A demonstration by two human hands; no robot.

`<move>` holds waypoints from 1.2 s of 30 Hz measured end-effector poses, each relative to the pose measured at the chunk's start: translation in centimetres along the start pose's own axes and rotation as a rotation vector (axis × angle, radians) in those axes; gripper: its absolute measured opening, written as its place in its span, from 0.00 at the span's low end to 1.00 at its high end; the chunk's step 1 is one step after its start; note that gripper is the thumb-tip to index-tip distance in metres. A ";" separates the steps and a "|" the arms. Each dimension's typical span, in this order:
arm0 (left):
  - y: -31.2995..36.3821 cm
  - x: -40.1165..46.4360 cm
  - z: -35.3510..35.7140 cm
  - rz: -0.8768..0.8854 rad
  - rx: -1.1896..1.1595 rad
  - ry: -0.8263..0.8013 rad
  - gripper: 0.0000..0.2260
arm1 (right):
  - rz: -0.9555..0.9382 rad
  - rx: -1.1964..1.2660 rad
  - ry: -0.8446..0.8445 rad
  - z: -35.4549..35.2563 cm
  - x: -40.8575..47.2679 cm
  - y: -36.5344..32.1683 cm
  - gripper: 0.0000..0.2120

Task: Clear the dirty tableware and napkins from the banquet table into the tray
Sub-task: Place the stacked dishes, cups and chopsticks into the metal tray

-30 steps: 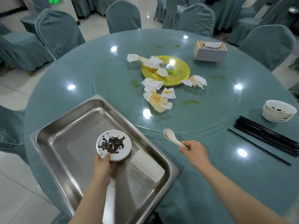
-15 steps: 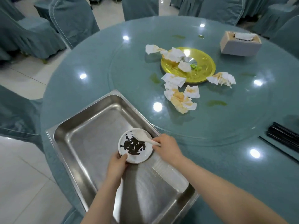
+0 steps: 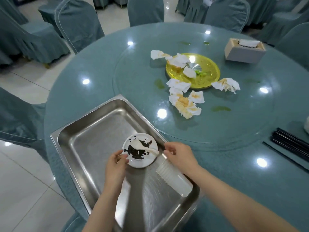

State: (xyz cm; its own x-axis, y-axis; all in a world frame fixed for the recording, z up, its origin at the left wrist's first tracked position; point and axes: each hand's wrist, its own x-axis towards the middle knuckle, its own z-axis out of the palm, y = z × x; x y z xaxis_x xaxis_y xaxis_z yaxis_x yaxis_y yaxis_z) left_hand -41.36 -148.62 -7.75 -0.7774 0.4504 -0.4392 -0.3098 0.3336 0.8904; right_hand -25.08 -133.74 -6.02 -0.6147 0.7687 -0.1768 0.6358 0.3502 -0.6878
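A steel tray (image 3: 93, 131) sits on the near left of the round table. In it, my left hand (image 3: 115, 164) grips the near rim of a small white plate (image 3: 142, 160) smeared with dark sauce. A white spoon (image 3: 142, 145) lies across that plate, handle pointing right. My right hand (image 3: 180, 156) hovers just past the end of the handle, fingers loosely curled and holding nothing. A stack of white plastic cups (image 3: 173, 176) lies on its side in the tray under my right wrist. Several soiled napkins (image 3: 185, 102) lie around a yellow plate (image 3: 205, 76) on the glass turntable.
A tissue box (image 3: 244, 49) stands at the far right of the table. Black chopsticks (image 3: 291, 143) lie at the right edge, with a white bowl's edge (image 3: 307, 124) just in view above them. Covered chairs (image 3: 78, 22) ring the table. Green smears mark the glass.
My right hand brought the spoon from the table over the tray, laid it on the sauce plate and let go. My left hand kept hold of the plate.
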 end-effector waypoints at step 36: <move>-3.5 -10.2 32.8 0.312 1.444 -0.767 0.54 | 0.650 -0.292 0.254 -27.3 -11.2 41.4 0.52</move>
State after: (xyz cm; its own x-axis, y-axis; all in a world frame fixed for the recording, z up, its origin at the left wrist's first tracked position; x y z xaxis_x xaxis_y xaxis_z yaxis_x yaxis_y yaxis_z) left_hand -14.42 -127.18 -10.32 -0.1412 0.7719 -0.6198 0.8630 0.4027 0.3050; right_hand 20.90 -113.27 -13.30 0.0302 0.9563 -0.2910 0.9531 -0.1153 -0.2799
